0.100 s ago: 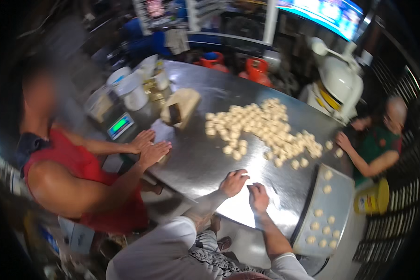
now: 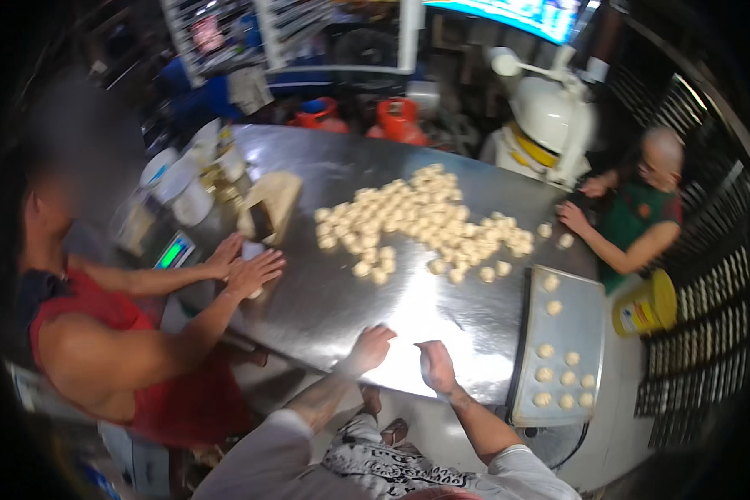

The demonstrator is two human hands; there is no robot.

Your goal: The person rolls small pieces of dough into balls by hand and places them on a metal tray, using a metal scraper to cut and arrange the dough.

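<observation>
Both my hands are over the near edge of a steel table (image 2: 308, 308), a small gap between them. My left hand (image 2: 368, 348) has its fingers loosely stretched toward the right, slightly blurred, with nothing visible in them. The fingers of my right hand (image 2: 437, 367) are curled in; whatever they might hold is hidden. Beyond my hands, a large cluster of pale round dough balls (image 2: 425, 212) covers the middle of the table. To my right, a metal baking tray (image 2: 521, 358) carries several spaced dough balls (image 2: 545, 375).
At left, a co-worker in red (image 2: 133, 333) presses both hands near a digital scale (image 2: 175, 250), white tubs (image 2: 183, 192) and a wooden block (image 2: 279, 196). Another person in green (image 2: 642, 225) stands at the far right, near a yellow bucket (image 2: 646, 304) and a white mixer (image 2: 550, 117).
The view has swung to the right, so the scene sits farther left. My hands have drawn nearer to me and moved a little farther apart.
</observation>
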